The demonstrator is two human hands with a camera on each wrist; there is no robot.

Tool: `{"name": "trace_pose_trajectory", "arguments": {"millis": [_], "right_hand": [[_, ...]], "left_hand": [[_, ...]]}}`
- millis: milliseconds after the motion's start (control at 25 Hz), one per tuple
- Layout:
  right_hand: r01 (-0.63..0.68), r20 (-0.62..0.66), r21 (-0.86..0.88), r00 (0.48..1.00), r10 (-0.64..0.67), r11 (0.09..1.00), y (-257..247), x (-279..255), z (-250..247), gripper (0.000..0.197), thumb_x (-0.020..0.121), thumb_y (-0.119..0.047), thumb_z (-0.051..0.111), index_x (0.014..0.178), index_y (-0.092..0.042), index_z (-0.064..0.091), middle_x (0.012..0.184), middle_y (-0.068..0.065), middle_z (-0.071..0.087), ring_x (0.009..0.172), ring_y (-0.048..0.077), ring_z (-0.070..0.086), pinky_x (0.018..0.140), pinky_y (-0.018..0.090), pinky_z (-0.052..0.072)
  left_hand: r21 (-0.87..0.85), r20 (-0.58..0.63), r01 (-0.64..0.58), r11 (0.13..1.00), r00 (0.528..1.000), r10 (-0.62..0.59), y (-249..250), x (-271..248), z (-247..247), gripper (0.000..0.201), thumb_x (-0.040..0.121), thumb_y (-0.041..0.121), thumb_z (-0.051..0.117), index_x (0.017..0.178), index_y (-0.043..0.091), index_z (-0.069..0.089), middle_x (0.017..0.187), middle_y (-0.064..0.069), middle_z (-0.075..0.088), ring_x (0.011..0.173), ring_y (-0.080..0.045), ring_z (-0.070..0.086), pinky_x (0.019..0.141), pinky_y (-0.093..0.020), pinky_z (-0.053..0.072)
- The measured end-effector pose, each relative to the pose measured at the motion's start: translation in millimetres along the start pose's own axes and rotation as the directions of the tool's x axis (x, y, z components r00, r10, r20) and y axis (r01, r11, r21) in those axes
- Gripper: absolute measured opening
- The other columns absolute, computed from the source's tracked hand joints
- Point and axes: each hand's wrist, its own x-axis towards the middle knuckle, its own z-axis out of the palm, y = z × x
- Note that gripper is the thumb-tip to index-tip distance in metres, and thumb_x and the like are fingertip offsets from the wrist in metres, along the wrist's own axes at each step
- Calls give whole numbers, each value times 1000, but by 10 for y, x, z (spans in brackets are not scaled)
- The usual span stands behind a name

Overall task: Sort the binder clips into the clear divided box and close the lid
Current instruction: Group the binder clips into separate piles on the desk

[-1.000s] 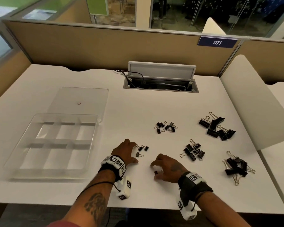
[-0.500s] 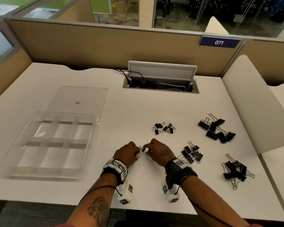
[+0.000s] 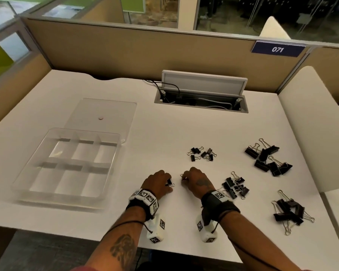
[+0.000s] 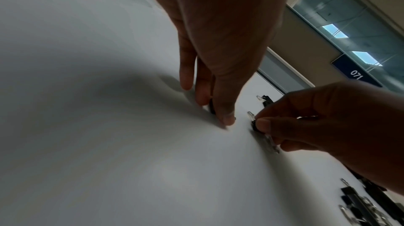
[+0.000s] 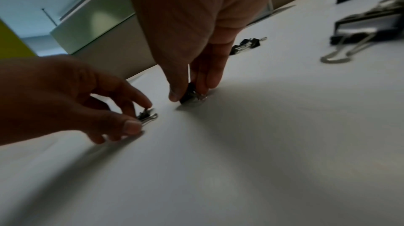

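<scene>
The clear divided box (image 3: 24, 178) stands on the left of the white desk, all compartments bare, its clear lid (image 3: 106, 112) lying flat behind it. My left hand (image 3: 158, 183) pinches a tiny black binder clip (image 3: 169, 182) against the desk, the same tiny clip (image 4: 211, 108) showing dark between its fingertips. My right hand (image 3: 196, 179) pinches another tiny clip (image 5: 189, 95) on the desk surface; its wire handle (image 3: 182, 175) pokes out past the fingers. The two hands are a few centimetres apart.
Four heaps of black binder clips lie to the right: small ones (image 3: 203, 153), medium ones (image 3: 235, 185), and large ones at the far right (image 3: 267, 157) and the near right (image 3: 289, 213). An open cable hatch (image 3: 202, 100) sits at the back. A white divider (image 3: 311, 124) bounds the right side.
My right hand moved left and forward from the desk's front area to the tiny clips beside my left hand and took hold of one. My left hand stayed in place, now pinching a clip.
</scene>
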Motion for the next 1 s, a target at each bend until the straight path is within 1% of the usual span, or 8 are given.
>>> {"name": "trace_pose_trajectory", "arguments": {"millis": [200,360,440,520,600,720,840,1000], "right_hand": [[-20,39,57,999,17,998,7,-127,35,31,91,-38,57,114,-18,62,114,10,56,108,27,53,81,26,36],[14,-58,51,998,-11,999,92,-247,-52,40,94,-42,51,126,-19,55,127,6,51,119,25,50,96,32,42],[6,-54,-26,998,-7,1000,139,-323,-63,50,94,-47,46,138,-22,43,146,6,37,136,25,33,108,36,35],[-23,-36,-109,999,19,994,156,-387,-28,67,92,-60,40,148,-27,24,160,7,10,148,25,6,117,43,21],[-45,-51,-184,998,37,982,141,-498,19,79,87,-71,30,151,-32,4,159,6,-17,146,28,-17,117,52,7],[-76,-102,-223,993,54,972,20,-636,91,84,81,-78,20,149,-38,-11,153,6,-34,141,30,-31,114,57,-4],[-140,-134,-213,985,113,967,-115,-782,182,83,81,-78,17,146,-40,-17,151,4,-37,140,29,-33,114,57,-6],[-193,-152,-193,975,165,962,-261,-939,323,80,85,-74,22,148,-38,-14,154,5,-31,142,28,-28,115,56,-2]], "left_hand": [[-36,16,-30,999,999,31,187,39,77,56,80,42,70,131,28,51,129,1,52,120,-23,52,98,-34,43],[48,-66,-77,996,995,80,127,-98,-10,61,85,48,62,139,27,42,137,1,45,127,-20,45,101,-35,42],[130,-110,-85,988,989,99,38,-197,-43,65,89,52,55,144,25,34,147,-1,34,135,-21,35,104,-38,39],[231,-104,-80,970,989,106,-60,-264,-40,76,90,57,47,152,25,17,159,-3,13,145,-24,15,115,-40,26],[326,-99,-92,941,987,131,-148,-329,-12,85,89,65,40,153,29,-3,161,-3,-14,149,-24,-8,120,-47,7],[380,-105,-171,909,968,226,-306,-427,-7,87,83,75,26,146,38,-23,152,-2,-36,143,-24,-29,118,-54,-5],[405,-99,-224,886,953,286,-424,-487,-8,85,73,76,10,136,41,-36,149,-1,-40,138,-21,-35,117,-53,-7],[393,-48,-278,877,946,322,-411,-536,47,84,85,71,28,144,39,-24,157,-3,-29,146,-25,-23,118,-50,-3]]}}
